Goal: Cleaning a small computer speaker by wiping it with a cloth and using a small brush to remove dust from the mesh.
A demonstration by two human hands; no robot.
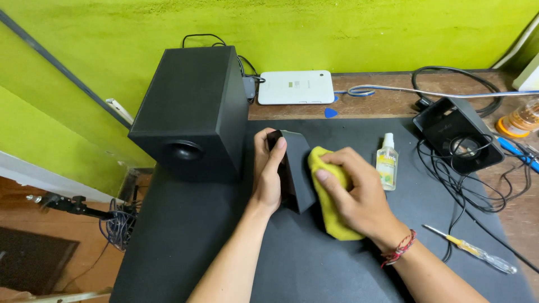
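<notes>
Looking down from the head, the left hand (268, 174) grips a small black speaker (295, 171) standing on the dark mat (224, 247). The right hand (353, 193) presses a yellow cloth (331, 216) against the speaker's side. A big black speaker box (191, 112) stands just left. A little spray bottle (387, 163) stands to the right.

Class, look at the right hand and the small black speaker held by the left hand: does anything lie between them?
Yes. A yellow cloth lies under the right hand, pressed against the small black speaker. The left hand grips that speaker directly, with nothing visible between.
</notes>
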